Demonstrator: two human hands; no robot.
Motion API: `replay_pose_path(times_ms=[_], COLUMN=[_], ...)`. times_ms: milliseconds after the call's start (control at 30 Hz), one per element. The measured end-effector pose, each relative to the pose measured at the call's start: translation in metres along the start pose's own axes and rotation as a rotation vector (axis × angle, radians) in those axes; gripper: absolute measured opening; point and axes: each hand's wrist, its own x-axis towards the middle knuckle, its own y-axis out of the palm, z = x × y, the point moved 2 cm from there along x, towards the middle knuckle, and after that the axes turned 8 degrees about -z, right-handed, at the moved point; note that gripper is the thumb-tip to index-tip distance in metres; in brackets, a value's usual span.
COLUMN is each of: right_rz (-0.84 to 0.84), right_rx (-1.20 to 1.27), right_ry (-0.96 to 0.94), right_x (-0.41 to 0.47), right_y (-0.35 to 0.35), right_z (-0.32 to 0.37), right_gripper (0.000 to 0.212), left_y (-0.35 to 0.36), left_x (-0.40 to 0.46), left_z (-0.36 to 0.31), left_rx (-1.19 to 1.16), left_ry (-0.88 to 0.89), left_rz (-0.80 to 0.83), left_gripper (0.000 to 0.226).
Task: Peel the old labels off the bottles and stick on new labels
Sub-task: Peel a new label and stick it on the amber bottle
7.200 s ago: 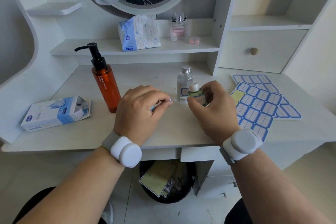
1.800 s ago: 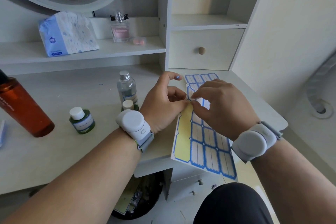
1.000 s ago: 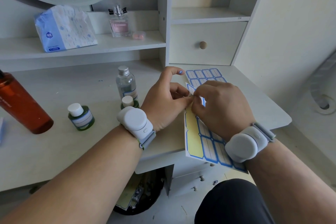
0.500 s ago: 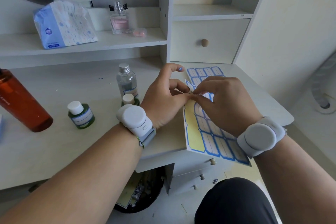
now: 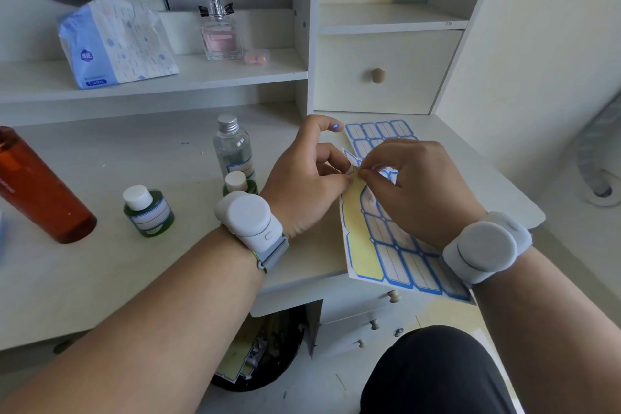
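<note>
both hands meet over the right part of the tabletop [image 5: 168, 262]. the left hand [image 5: 302, 185] has thumb and curled fingers pinching the top edge of a label sheet [image 5: 386, 245], its index finger sticking up at 12 o'clock with a small blue scrap on the tip. the right hand [image 5: 413, 188] pinches a label corner on the same sheet, thumb and forefinger pressed together right against the left thumb. the sheet tilts up off the tabletop's front edge, its bare yellow backing on the left, blue-bordered labels toward 5 o'clock. a second label sheet [image 5: 376, 131] lies flat at 12 o'clock from the hands. at 9 o'clock of the left hand stands a clear bottle [image 5: 232, 148] with a silver cap; just before it a small green bottle [image 5: 237, 183], partly hidden by the wrist band. farther toward 9 o'clock, another green bottle [image 5: 148, 212] wears a blue-bordered label, and an orange bottle [image 5: 37, 188] stands at the far left.
</note>
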Motion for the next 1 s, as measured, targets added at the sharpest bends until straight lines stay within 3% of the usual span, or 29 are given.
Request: replay_pose_path(times_ms=[233,467,1000], right_rz=[-0.052,-0.075,0.035], right_rx=[-0.053,-0.049,-0.072], right_ry=[-0.037,0.048,0.12], right_x=[0.0,0.004,0.013], right_y=[0.002,0.009,0.007], right_z=[0.002,-0.005,-0.006], right_gripper=[0.011,0.013,0.022], left_y=[-0.002,-0.001,-0.001], left_x=[-0.001,0.0,0.002], left_z=[-0.003,-0.001,0.001], left_rx=[0.098,0.157,0.199], left_ry=[0.011,-0.009,-0.034], left_rz=[-0.038,-0.119,-0.136], left_gripper=[0.053,0.053,0.055])
